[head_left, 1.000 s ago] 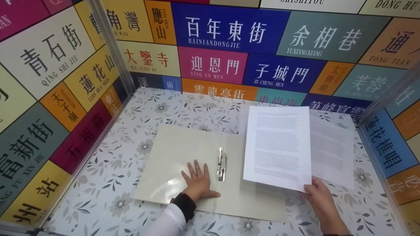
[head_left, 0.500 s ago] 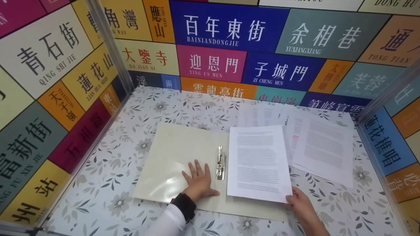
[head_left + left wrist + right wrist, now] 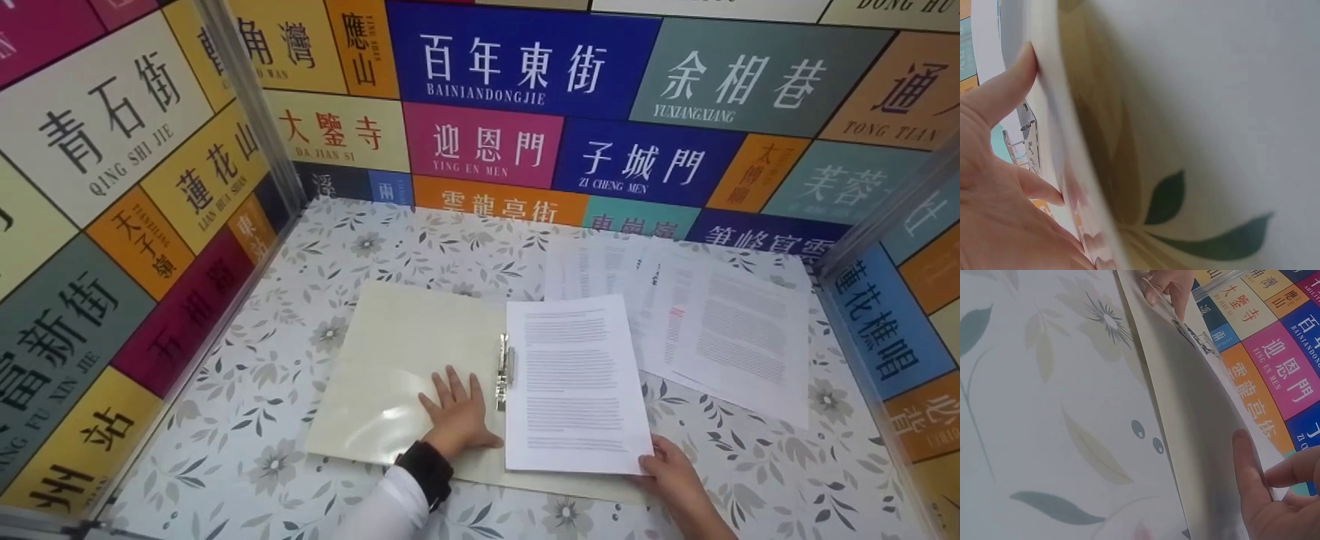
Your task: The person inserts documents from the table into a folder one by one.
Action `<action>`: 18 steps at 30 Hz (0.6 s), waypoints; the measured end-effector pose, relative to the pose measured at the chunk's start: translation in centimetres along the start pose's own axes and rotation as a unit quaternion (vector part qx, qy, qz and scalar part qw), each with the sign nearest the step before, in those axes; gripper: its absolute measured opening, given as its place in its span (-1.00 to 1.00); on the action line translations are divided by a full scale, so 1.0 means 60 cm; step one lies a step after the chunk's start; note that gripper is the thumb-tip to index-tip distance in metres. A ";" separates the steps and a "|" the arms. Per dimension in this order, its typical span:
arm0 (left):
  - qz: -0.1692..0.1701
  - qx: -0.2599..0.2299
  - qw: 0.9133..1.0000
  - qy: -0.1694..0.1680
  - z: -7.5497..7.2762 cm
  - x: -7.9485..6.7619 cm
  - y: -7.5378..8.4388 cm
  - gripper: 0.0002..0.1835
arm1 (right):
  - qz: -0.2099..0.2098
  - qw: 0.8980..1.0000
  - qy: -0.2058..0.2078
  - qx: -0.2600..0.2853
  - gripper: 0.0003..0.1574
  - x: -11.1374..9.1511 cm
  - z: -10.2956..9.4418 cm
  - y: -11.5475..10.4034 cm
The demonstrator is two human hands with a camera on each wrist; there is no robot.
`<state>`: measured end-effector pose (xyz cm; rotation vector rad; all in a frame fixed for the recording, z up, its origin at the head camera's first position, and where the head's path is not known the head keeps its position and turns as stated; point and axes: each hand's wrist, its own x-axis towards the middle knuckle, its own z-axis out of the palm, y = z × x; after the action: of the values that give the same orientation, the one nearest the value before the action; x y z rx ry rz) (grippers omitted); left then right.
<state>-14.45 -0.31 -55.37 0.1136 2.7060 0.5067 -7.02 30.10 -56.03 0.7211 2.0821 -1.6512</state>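
Observation:
A cream folder [image 3: 420, 330] lies spread on the floral-patterned surface, with a metal binder clip [image 3: 502, 375] along its middle. My left hand [image 3: 459, 420] rests with spread fingers on the folder's left cover, beside the clip. At the lower right corner of some printed sheets of paper [image 3: 574, 386], my right hand [image 3: 673, 474] pinches the edge between thumb and fingers. The sheets sit over the folder's right side, their left edge close to the clip. In the right wrist view, the right hand [image 3: 1275, 506] holds the paper slightly raised above the folder [image 3: 1185, 439].
More printed sheets [image 3: 742, 337] lie fanned out at the back right, partly behind the held paper. Panels with large characters [image 3: 480, 142] wall in the back and both sides. Floral surface [image 3: 225, 420] shows around the folder.
My right hand has brought the sheets left and down, from the loose pages to the folder's right side beside the clip. The left hand has stayed nearly still.

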 end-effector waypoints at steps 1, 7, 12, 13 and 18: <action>-0.001 0.000 1.000 0.000 0.000 0.000 0.000 0.30 | -0.001 1.000 0.003 -0.002 -0.28 0.000 0.002 0.001; -0.001 -0.006 1.000 -0.002 0.003 0.003 -0.003 0.30 | 0.005 1.000 0.000 -0.016 -0.26 -0.001 0.007 0.005; 0.003 -0.003 1.000 0.001 0.004 0.002 -0.004 0.29 | 0.020 0.999 -0.016 -0.031 -0.25 -0.002 0.007 0.009; 0.004 -0.002 1.000 0.002 0.004 0.002 -0.004 0.29 | 0.021 0.999 -0.019 -0.027 -0.24 -0.002 0.007 0.010; 0.008 0.001 1.000 0.001 0.002 0.000 -0.005 0.30 | 0.011 0.999 -0.022 -0.026 -0.24 -0.004 0.011 0.013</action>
<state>-14.43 -0.56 -55.56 0.1344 2.7104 0.5100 -6.38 29.59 -56.67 0.6827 2.0707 -1.5800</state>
